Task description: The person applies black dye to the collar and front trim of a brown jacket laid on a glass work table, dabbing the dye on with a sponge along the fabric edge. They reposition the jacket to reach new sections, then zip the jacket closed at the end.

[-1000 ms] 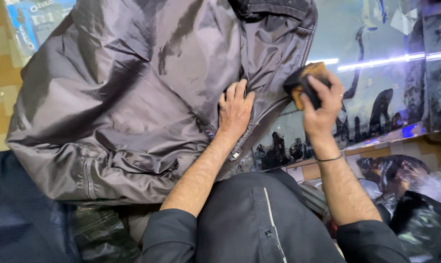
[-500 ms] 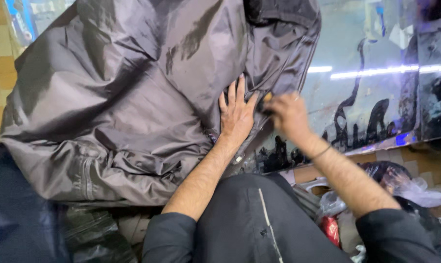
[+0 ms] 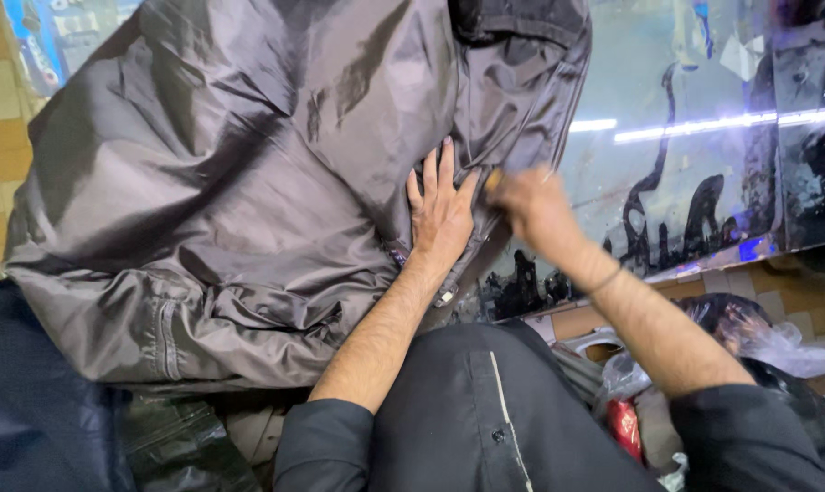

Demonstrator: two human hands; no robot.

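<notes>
One shiny dark grey nylon jacket [image 3: 248, 200] spread over one glossy glass-topped counter [image 3: 686, 182], left hand [image 3: 442, 211] flat on its right edge, fingers splayed and released, right hand [image 3: 533, 202] just beside, blurred, grip unclear, a small tan object [image 3: 493, 180] at its fingertips.

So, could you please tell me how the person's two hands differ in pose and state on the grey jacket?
The left hand lies flat with its fingers spread, pressing on the grey jacket; the right hand is curled closed beside it at the jacket's edge. The left hand shows sharp, the right hand is blurred. The left hand holds nothing; the right hand seems to grip something small and yellowish, too blurred to name. Both forearms are bare below dark sleeves.
</notes>
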